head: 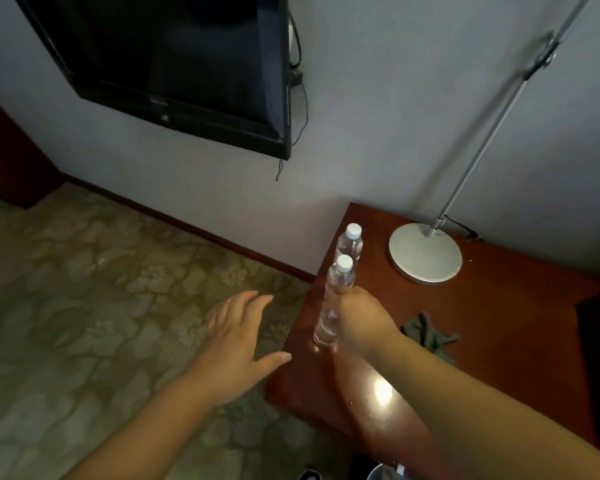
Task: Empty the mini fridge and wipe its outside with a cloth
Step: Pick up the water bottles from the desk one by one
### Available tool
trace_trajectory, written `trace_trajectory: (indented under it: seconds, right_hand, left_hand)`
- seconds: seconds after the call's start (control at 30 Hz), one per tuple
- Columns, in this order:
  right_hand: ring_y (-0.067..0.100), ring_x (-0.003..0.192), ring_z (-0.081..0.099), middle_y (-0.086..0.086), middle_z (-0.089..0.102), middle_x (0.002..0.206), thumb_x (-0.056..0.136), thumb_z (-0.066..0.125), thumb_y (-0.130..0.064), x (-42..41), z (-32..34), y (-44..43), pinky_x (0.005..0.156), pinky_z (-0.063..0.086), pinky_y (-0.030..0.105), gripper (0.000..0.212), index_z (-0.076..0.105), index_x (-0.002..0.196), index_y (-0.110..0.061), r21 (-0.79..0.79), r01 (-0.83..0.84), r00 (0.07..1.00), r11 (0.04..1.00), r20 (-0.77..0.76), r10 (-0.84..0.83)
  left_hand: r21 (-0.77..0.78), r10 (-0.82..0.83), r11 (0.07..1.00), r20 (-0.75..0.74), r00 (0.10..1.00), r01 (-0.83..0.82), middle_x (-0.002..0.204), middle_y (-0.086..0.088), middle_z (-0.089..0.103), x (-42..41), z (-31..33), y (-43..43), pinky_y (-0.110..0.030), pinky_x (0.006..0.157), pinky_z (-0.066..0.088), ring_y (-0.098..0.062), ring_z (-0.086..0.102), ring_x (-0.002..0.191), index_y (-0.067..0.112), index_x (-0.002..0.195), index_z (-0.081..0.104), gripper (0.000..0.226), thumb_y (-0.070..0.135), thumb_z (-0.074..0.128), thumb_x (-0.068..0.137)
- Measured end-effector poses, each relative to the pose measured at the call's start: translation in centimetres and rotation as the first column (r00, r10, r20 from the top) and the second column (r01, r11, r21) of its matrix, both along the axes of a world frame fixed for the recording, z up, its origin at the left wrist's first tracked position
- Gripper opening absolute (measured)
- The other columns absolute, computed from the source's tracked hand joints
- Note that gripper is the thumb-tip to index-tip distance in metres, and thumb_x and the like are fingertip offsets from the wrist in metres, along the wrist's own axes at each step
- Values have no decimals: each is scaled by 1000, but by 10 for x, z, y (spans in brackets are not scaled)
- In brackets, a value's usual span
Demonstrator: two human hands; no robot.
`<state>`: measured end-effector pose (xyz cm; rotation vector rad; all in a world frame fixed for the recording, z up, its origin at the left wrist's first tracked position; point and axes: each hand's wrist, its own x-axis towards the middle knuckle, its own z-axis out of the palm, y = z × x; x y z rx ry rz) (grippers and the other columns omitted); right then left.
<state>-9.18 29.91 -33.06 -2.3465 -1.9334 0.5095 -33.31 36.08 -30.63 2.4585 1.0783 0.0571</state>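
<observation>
Mini fridge was out of view. On the wooden table (499,306), the right hand (361,320) gripped a water bottle (329,306) close to the table's 9 o'clock edge. A second bottle (350,245) stood just beyond it at 12 o'clock, and the cloth (426,332) lay at 3 o'clock. The left hand (238,337) hung open, fingers spread, over the carpet (84,289). A careless release this near the edge could tip the bottle off, or into its neighbour.
</observation>
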Motion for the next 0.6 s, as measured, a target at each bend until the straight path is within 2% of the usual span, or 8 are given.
trace_trajectory:
  seconds: [0.1,0.2,0.27,0.37,0.47,0.57,0.6]
  right_hand:
    - [17,90,61,-5,65,93,85,72,-33,16,28,-47,77,52,35,14,74,98,-29,124,154,979,980,-151,-135]
    - [2,83,64,-16,69,87,79,83,-31,35,74,-117,73,49,17,14,76,92,-32,234,446,859,864,-385,-338]
    - [-4,85,66,-23,71,86,78,85,-31,45,101,-172,72,50,11,15,74,85,-38,237,613,742,753,-499,-447]
    - [-1,85,69,-21,74,87,76,83,-34,56,127,-258,72,53,13,15,75,88,-37,262,769,613,583,-561,-556]
    - [3,78,70,-20,74,85,77,80,-32,63,149,-350,65,55,15,16,76,92,-36,254,885,463,391,-573,-676]
    - [14,72,70,-5,75,80,75,80,-33,73,158,-435,69,57,28,15,78,90,-33,292,941,316,169,-588,-745]
    - [15,66,66,-2,73,74,74,80,-35,78,161,-460,66,53,25,17,79,91,-32,299,948,275,110,-594,-756]
  left_hand:
    - [-22,-129,991,21,991,129,157,10,12,28,-1,-8,-36,122,19,-12,12,148,36,154,14,93,75,56,81]
    - [-57,-352,933,75,933,356,157,16,22,79,6,-32,-34,120,27,-8,23,145,40,153,17,91,71,62,80]
    - [-74,-497,859,120,859,507,152,16,36,120,18,-57,-32,114,36,-8,37,140,40,151,26,84,64,67,81]
    - [-22,-664,733,197,721,680,140,14,52,180,36,-105,-33,101,46,-10,51,125,39,145,37,72,57,67,82]
    - [88,-807,576,219,548,813,139,15,53,235,56,-172,-31,100,45,-9,49,121,36,146,36,69,54,62,85]
    - [185,-879,451,258,400,873,138,15,53,278,73,-243,-26,97,44,-6,47,117,35,148,35,67,53,59,88]
    - [223,-893,419,275,355,880,135,14,54,290,78,-267,-26,95,44,-7,48,115,33,147,36,66,52,59,88]
